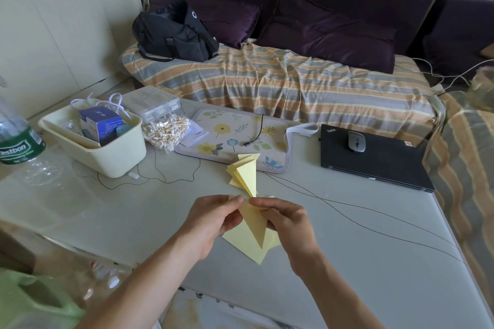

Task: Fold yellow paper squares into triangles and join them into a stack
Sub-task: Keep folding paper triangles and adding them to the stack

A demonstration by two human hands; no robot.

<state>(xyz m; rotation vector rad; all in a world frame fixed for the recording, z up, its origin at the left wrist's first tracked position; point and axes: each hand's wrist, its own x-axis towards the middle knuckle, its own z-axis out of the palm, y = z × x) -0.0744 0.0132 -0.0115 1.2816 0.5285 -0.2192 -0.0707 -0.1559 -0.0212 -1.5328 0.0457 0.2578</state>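
**Two hands, one folded triangle held above loose yellow sheets**

Two hands met over the near middle of the tabletop. Left hand and right hand each pinched the top edge of a folded yellow triangle, thumbs and fingertips pressed together on the paper, point hanging down.

To do the step well, probably: kept the edges squared, ran a firm crease, then slid the point into the pocket of the joined pieces without bending it.

Looked pale yellow, thin, sharply creased, long and narrow. Hung just over a few flat yellow sheets lying on the tabletop. Joined stack of triangles lay just beyond the hands, fanned, its far end resting on the flowered mat.
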